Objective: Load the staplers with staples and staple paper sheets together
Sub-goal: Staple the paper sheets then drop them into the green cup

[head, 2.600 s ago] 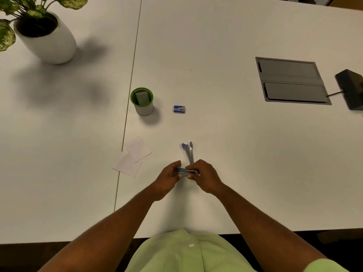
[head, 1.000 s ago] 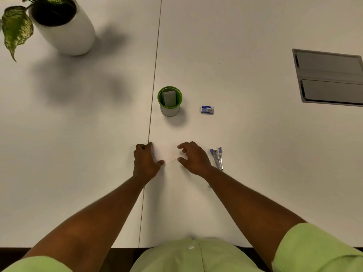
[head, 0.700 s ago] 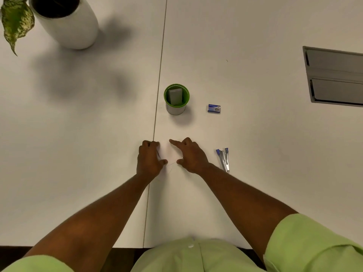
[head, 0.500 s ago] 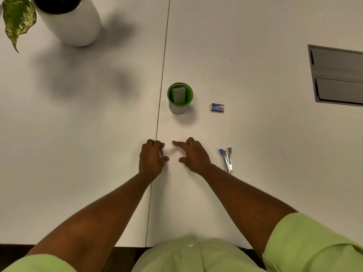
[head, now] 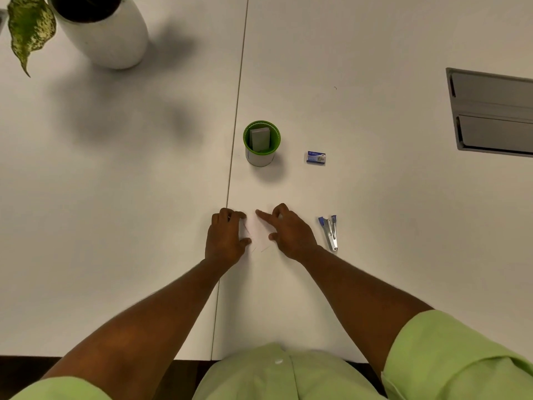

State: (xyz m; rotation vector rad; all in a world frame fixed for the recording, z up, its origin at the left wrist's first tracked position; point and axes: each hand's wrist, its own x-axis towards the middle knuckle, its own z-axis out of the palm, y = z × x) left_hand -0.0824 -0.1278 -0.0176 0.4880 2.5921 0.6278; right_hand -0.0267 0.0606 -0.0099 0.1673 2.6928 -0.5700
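The counter (head: 375,226) is plain white, crossed by one thin dark seam, and the paper sheets (head: 258,230) on it are so close to the same white that only faint edge lines show. A cup (head: 261,145) with a bright green rim and lining and a pale grey outer wall holds a grey block, the small staple box (head: 316,157) is blue with a lighter printed patch, and the stapler (head: 329,232) is silver metal with blue ends. The plant pot (head: 106,33) is glossy white with dark soil, its leaf (head: 30,27) green mottled with cream speckles; the recessed panel (head: 493,111) is grey and the sleeves (head: 450,359) are light green.
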